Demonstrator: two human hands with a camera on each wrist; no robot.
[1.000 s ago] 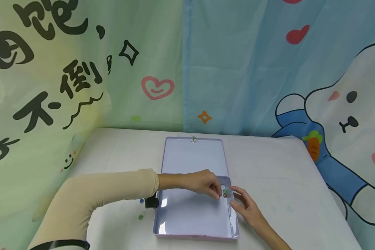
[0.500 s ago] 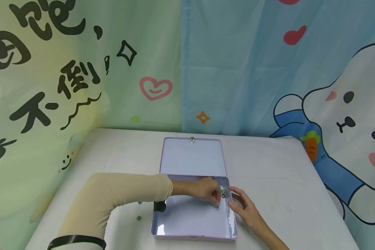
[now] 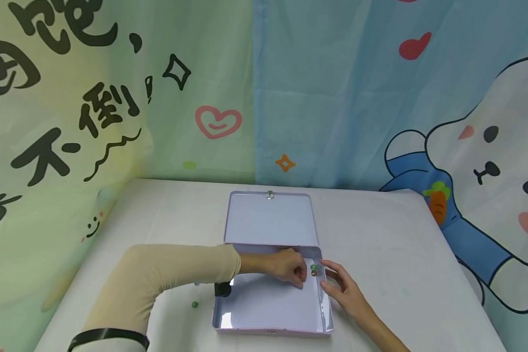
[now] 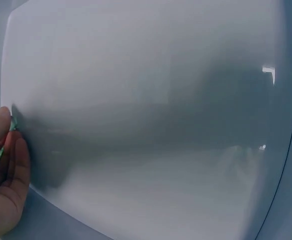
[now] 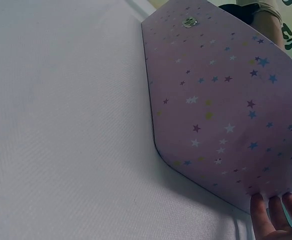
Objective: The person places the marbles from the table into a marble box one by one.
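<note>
On the head view I have the box (image 3: 268,308) at lower centre, on the table (image 3: 400,230), its lid (image 3: 270,217) spread behind it and the curtain (image 3: 317,98) beyond. The left hand (image 3: 289,267) is in the box's upper right part; my left wrist view puts a bead (image 4: 13,123) between its thumb and fingers. Two beads (image 3: 314,267) lie just right of it, in the box. The right hand (image 3: 345,288) is at the box's right wall. Two more beads (image 3: 195,304) lie left of the box.

The beige sleeve (image 3: 176,264) has a black band (image 3: 110,334)
</note>
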